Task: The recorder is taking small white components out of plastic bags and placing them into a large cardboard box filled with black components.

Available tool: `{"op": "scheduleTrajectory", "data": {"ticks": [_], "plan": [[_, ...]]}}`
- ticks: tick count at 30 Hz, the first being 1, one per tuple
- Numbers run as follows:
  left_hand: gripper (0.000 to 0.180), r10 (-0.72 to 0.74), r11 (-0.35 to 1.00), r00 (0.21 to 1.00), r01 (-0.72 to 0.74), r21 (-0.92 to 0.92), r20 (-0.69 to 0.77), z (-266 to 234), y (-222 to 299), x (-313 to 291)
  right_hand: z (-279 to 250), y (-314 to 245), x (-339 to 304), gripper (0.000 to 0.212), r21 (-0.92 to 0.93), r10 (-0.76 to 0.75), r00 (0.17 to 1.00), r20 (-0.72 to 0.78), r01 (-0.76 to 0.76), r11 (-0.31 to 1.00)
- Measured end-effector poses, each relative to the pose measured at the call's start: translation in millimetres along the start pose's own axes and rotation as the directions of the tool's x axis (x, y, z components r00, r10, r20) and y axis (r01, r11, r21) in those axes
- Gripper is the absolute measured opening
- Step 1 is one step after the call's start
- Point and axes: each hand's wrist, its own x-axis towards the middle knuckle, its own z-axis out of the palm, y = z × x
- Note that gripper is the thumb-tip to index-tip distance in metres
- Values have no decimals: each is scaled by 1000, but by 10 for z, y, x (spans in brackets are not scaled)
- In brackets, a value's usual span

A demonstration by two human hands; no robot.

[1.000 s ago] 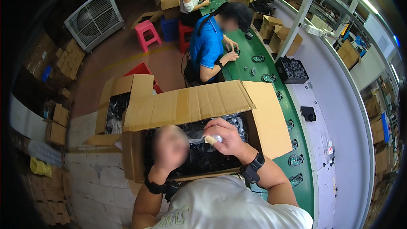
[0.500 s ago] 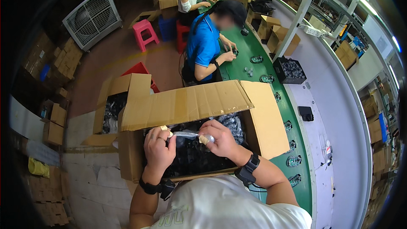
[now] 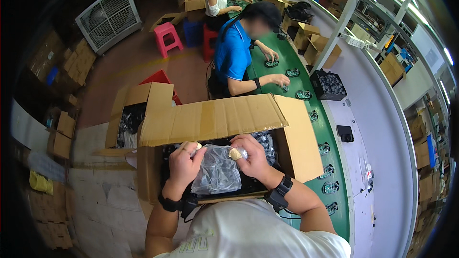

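A clear plastic bag (image 3: pixel 216 174) is stretched between my two hands above an open cardboard box (image 3: pixel 210 119). My left hand (image 3: pixel 185 163) pinches the bag's upper left corner between thumb and fingers. At the upper right corner, my right hand (image 3: pixel 251 157) grips the plastic, some of it bunched by the thumb. Cream-coloured finger covers (image 3: pixel 235 154) show on both hands. Hanging down, the bag spreads toward me; whether anything is inside it I cannot tell. Behind it the box holds dark parts and more crumpled clear plastic (image 3: pixel 266 144).
On the right runs a green conveyor belt (image 3: pixel 313 196) with several small circuit-board assemblies (image 3: pixel 330 187). A co-worker in blue (image 3: pixel 234 52) handles assemblies ahead. A black bin (image 3: pixel 329 85) stands beside the belt. Another open carton (image 3: pixel 117 119) sits left, near a pink stool (image 3: pixel 167 38).
The bag was a narrow folded strip between my hands; now it is spread out and hangs toward me. The co-worker's hands have moved apart over the belt.
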Motion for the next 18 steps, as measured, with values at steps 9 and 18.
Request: {"op": "scheduleTrajectory", "data": {"ticks": [9,18], "plan": [[8,-4,875,934,176,-451,357,329,213,-59,169,245,-157,19,855,220,955,198,-278,438],[30,218,966,945,-245,-85,-242,564,144,-102,100,163,-44,14,941,241,952,191,-247,231]]}}
